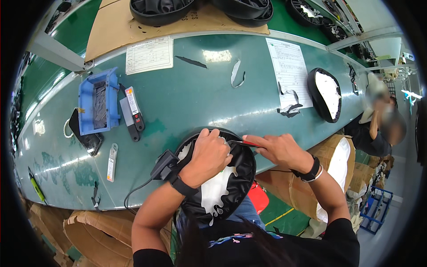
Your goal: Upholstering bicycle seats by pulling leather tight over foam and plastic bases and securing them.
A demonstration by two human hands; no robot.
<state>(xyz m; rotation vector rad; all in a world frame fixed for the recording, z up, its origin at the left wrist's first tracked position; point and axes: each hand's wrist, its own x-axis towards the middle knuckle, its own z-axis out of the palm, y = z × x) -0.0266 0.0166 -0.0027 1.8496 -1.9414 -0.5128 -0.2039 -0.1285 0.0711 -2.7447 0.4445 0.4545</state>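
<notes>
A round black leather-like cover (pixel 240 187) with a ragged white lining (pixel 213 196) rests over my lap against the table's front edge. My left hand (pixel 209 153) is closed on its far rim, knuckles up. Between the fingers and thumb of my right hand (pixel 284 152) is a red-handled tool (pixel 253 143) with a slim metal end. That end points left, at the rim beside my left fingers. Its exact kind is hard to make out, as my hand hides much of the handle. A black box-shaped device (pixel 164 164) with a cable is strapped to my left wrist.
On the green table (pixel 187 98) stands a blue bin (pixel 82 111) with dark strips, beside boxed blades (pixel 132 107), a phone (pixel 84 138) and a green cutter (pixel 38 189). Another cover (pixel 327 95) lies right, near paper sheets and scraps. Cardboard boxes (pixel 284 191) flank me; a person (pixel 378 120) sits far right.
</notes>
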